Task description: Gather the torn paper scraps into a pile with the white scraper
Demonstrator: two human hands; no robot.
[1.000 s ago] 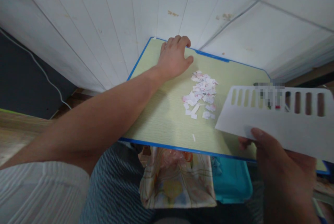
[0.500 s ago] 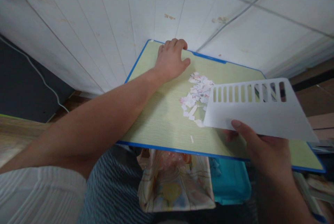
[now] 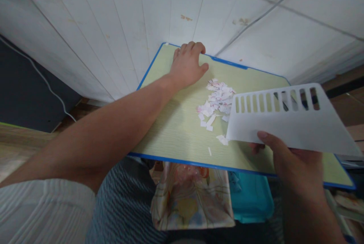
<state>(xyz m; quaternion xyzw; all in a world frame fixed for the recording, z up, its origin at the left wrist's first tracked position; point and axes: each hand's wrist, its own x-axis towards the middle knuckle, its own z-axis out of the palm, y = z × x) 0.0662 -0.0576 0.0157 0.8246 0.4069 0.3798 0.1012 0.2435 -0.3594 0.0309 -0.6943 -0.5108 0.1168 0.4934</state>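
In the head view, holds a thin white sheet with slots (image 3: 287, 132) in the right hand (image 3: 297, 168), at the right of the frame. Pinches its lower long edge, thumb on top and fingers under. Looks light, smooth and a bit bendy, so may slip or flop. Best to grip on the solid part, away from the slots. Runs long from left to right, nearly level, slots lined up along the upper side. Points its short left end at the heap of paper scraps (image 3: 218, 98), mid-frame; cannot tell if touching. At upper middle, rests the left hand (image 3: 187, 63), thumb apart and nothing seen inside, at the back edge of the green table (image 3: 176, 134).
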